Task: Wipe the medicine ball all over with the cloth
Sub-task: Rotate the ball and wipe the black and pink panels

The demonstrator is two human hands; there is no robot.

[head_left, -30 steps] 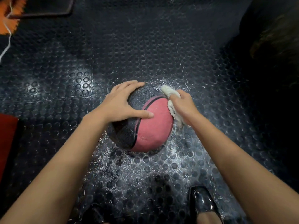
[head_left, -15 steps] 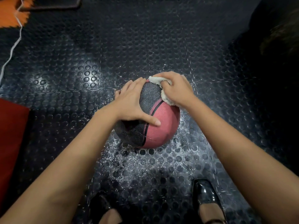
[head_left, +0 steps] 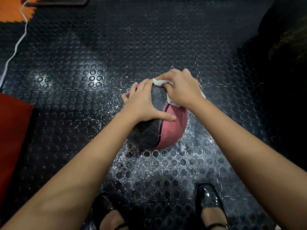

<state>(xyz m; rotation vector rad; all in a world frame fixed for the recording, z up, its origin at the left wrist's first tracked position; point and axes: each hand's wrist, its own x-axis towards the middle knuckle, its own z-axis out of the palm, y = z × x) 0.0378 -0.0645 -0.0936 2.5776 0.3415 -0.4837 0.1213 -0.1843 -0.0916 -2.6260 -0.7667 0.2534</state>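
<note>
A pink and dark grey medicine ball (head_left: 172, 128) sits on the studded black floor mat (head_left: 132, 47) in the middle of the view. My left hand (head_left: 142, 103) lies spread over the ball's left upper side, thumb stretched across onto the pink panel. My right hand (head_left: 181, 87) grips a white cloth (head_left: 159, 82) and presses it on the far top of the ball. Most of the cloth is hidden under that hand; a bit shows at its right edge too.
White dust or wet specks cover the mat around the ball. My two black shoes (head_left: 211, 201) stand near the bottom edge. A red mat (head_left: 11, 130) lies at the left, an orange tile (head_left: 13, 12) and a white cord (head_left: 16, 42) at top left.
My right hand has carried the cloth from the ball's right side up over its far top. The left hand stays on the ball. The view has shifted slightly.
</note>
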